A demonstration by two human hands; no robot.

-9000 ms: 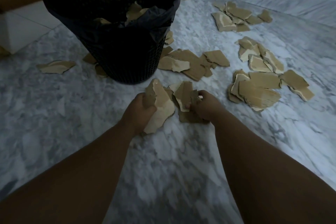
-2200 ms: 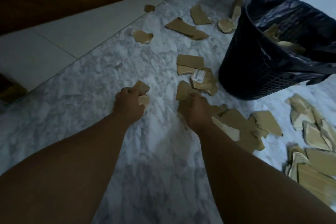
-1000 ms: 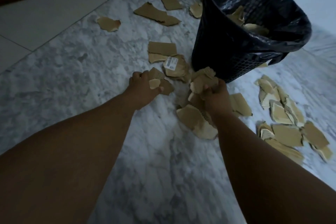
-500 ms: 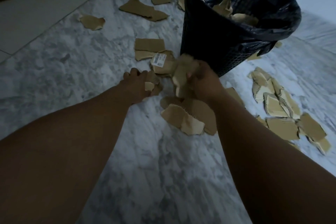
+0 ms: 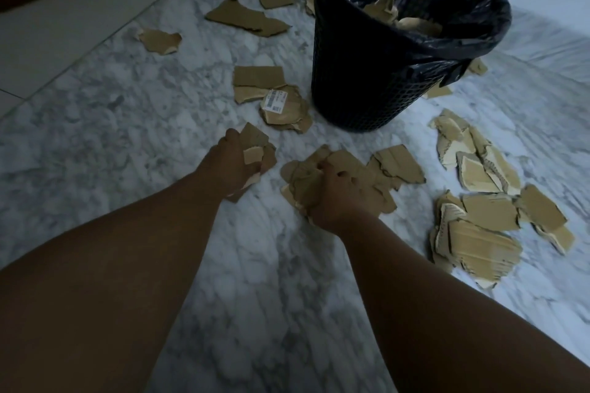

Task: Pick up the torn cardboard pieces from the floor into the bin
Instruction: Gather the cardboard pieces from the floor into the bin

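- While both my arms reach forward, the marble floor [image 5: 255, 297] nearest me shows no scraps between them, so I judge this patch needs nothing more.
- My left grip [image 5: 234, 166] is curled tight round a small wad of scraps [image 5: 255, 145]; I cannot tell whether it touches the floor.
- My right grip [image 5: 335, 198] is clenched on the near side of a heap of pieces [image 5: 396, 163] that lies on the floor, most of it not gathered yet.
- Off to my right, well apart from that grip, a large layered stack [image 5: 479, 233] lies untouched.
- Just past my left grip, a labelled piece [image 5: 281, 105] sits on a small cluster close beside the bin's foot.
- Beyond both grips the bin [image 5: 367, 80] stands upright, its liner folded over the rim, with some cardboard in the bin [image 5: 412, 25] already.
- Its mouth is open with nothing above it, but I reckon each load must rise over the tall near wall.
- Farthest off, loose far pieces [image 5: 242, 16] lie scattered toward the pale tiles [image 5: 79, 25], and a few hidden bits [image 5: 440, 92] peek from behind the bin.
- By my reckoning, more cardboard lies on the floor than shows in the bin: several trips are left.
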